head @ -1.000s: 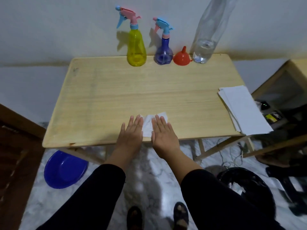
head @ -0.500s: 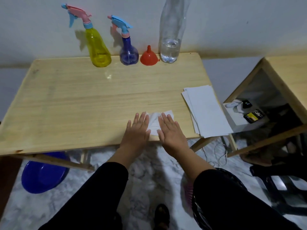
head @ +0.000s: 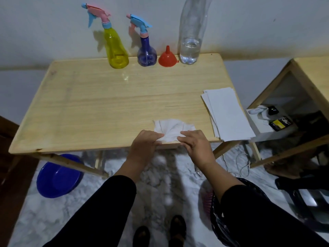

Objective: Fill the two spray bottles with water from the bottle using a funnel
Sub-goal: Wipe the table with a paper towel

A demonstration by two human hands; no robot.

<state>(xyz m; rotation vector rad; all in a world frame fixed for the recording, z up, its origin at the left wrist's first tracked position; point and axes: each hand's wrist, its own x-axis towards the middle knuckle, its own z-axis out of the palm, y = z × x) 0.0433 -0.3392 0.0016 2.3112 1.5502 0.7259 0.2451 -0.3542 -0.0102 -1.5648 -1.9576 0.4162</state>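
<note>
Both hands sit at the near edge of the tabletop [head: 99,107], and each pinches the crumpled white tissue [head: 171,128] in curled fingers: the left hand [head: 145,146] has its near left corner, the right hand [head: 195,145] its near right corner. The filling has not begun. The yellow spray bottle [head: 115,50], the blue spray bottle [head: 146,52], the red funnel [head: 167,57] and the clear water bottle [head: 190,43] stand in a row at the far edge by the wall, spray heads on. Best to lift the tissue clear and set it beside the stack of white paper [head: 227,113], then bring one bottle and the funnel nearer before pouring
</note>
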